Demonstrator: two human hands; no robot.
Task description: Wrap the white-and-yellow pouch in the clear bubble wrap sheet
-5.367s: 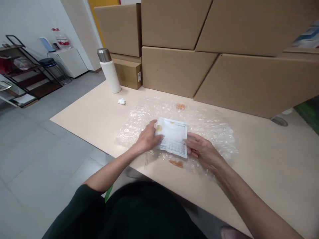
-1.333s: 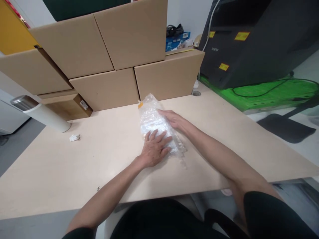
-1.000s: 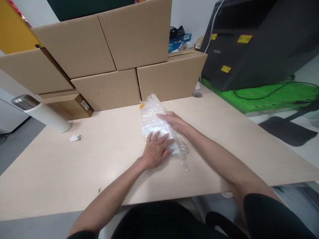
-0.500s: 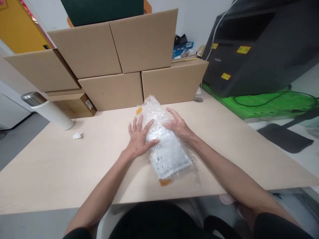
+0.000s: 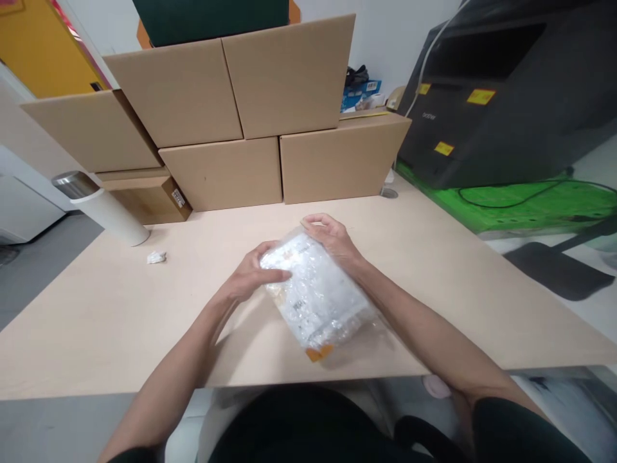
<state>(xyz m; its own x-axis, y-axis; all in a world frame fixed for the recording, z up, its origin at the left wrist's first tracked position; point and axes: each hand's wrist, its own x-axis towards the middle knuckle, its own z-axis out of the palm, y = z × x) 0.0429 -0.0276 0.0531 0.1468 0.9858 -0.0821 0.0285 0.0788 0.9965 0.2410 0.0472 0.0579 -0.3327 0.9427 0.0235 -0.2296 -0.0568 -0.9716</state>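
A flat white package in clear bubble wrap (image 5: 321, 296) is in front of me over the light wooden table (image 5: 193, 341). My left hand (image 5: 255, 273) grips its left far corner, with the thumb on top and the fingers behind or beneath. At the far right corner, my right hand (image 5: 332, 238) pinches the wrap between thumb and fingers. Orange tape (image 5: 319, 353) shows at the near end. Loose film sticks out at the near right side. What lies inside the wrap is only blurrily seen, with some dark print.
Cardboard boxes (image 5: 222, 173) stand stacked along the back of the table. At the left are a white bottle with a metal cap (image 5: 110, 215) and a crumpled white scrap (image 5: 156, 257). A large dark machine (image 5: 482, 116) stands on a green surface (image 5: 520, 199) at the right.
The loose far end of the bubble wrap has been folded over toward me. My left hand has gone from spread flat to gripping the corner; my right hand has moved to the far edge.
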